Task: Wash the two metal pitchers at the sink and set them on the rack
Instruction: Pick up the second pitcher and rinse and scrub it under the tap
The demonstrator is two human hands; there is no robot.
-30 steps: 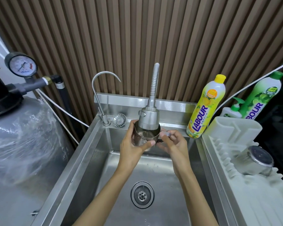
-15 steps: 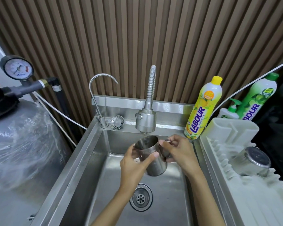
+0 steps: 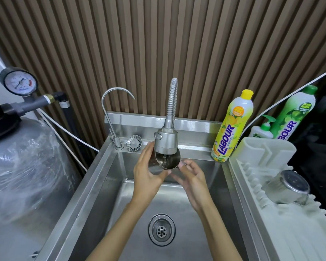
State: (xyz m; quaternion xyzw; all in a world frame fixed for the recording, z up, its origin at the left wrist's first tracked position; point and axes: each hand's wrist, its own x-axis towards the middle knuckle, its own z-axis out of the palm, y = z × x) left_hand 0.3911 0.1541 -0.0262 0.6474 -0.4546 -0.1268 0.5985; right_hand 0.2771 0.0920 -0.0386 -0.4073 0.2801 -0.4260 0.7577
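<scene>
A metal pitcher [image 3: 168,162] is tilted right under the spray faucet head [image 3: 166,142], and water runs into it. My left hand [image 3: 148,175] grips its body from the left. My right hand [image 3: 193,178] is just to its right, fingers loosely spread, fingertips touching the small handle [image 3: 183,164]. The second metal pitcher [image 3: 288,187] lies bottom-up on the white drying rack [image 3: 282,238] at the right. Both hands are above the steel sink [image 3: 105,185].
A thin gooseneck tap [image 3: 111,110] and a loose strainer [image 3: 133,143] sit at the sink's back left. Yellow [image 3: 231,127] and green [image 3: 294,113] soap bottles and a pump bottle [image 3: 262,130] stand behind the rack. A wrapped tank [image 3: 21,166] with a gauge is at left.
The pitcher was lowered from the faucet, then raised back up under it. My right hand has loosened from the handle, its fingers now spread.
</scene>
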